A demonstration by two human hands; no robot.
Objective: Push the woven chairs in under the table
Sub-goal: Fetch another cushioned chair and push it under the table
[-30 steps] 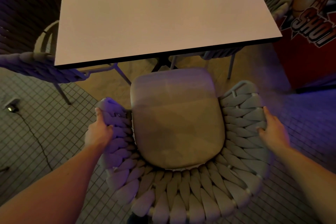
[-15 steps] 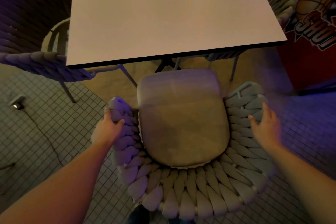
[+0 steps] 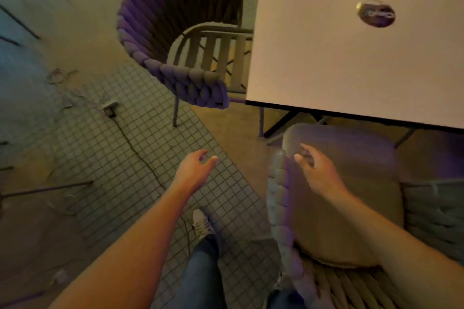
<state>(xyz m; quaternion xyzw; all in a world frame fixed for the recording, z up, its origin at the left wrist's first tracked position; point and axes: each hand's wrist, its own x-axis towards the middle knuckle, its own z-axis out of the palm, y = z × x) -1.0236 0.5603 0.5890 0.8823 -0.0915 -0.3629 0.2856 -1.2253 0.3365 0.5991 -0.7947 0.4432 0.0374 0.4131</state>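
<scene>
A grey woven chair (image 3: pixel 281 208) with a beige seat cushion (image 3: pixel 356 170) stands at the lower right, its front edge near the white table (image 3: pixel 339 45). A second woven chair (image 3: pixel 140 32) with a bare slatted seat stands at the table's left side, its seat partly under the tabletop. My left hand (image 3: pixel 194 168) hovers over the tiled floor, fingers loosely apart, holding nothing. My right hand (image 3: pixel 317 170) floats above the near chair's cushion and left arm, fingers spread, gripping nothing.
A dark round sticker (image 3: pixel 375 14) lies on the tabletop. A cable (image 3: pixel 140 155) runs across the tiled floor from a small plug box (image 3: pixel 109 108). My foot (image 3: pixel 202 224) stands on the tiles left of the near chair. A thin metal leg (image 3: pixel 47 188) lies at far left.
Both hands have let go of the near chair's woven arms and lifted off. My view has swung left, bringing the second chair into sight.
</scene>
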